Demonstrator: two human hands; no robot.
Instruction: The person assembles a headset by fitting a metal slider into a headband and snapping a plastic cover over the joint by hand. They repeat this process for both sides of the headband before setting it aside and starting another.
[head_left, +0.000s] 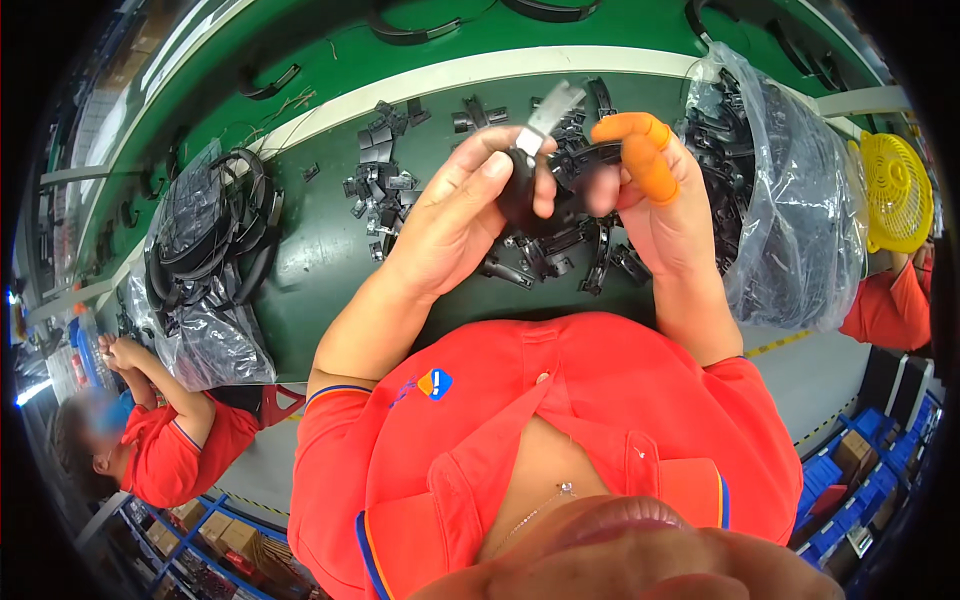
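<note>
Care is best taken that the black plastic part (530,195), pinched between left hand (455,215) and right hand (655,200), is kept steady above the green bench (320,250).

Loose parts (400,185) lie on the bench (320,250) between two bags (200,280) of parts.

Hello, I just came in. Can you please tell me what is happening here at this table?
A person in an orange shirt holds a small black plastic part up with both hands above a green work table. The left hand grips the part; the right hand, with orange finger covers, steadies it. Loose black parts lie on the table, with clear bags of black pieces at the left and right. Co-workers in orange sit at both sides.
</note>
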